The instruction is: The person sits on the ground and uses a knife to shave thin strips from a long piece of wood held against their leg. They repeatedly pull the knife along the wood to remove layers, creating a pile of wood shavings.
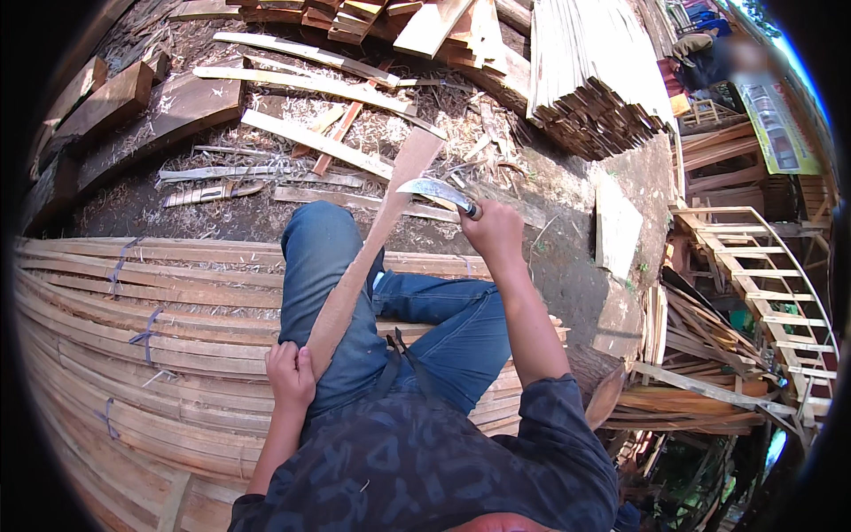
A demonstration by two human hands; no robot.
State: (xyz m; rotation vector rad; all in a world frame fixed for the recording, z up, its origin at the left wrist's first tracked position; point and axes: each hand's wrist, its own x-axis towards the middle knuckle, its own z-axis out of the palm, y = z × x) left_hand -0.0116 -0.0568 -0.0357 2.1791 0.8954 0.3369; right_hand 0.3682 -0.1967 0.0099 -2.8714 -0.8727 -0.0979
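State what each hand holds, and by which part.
Left hand: the long wooden board, by its near end. Right hand: the curved-bladed knife, by its handle.

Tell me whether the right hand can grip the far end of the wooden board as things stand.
Probably not: the right hand is closed around the curved knife's handle, so it is not free. Otherwise, the way looks fairly free: the wooden board's far end shows bare beyond the blade.
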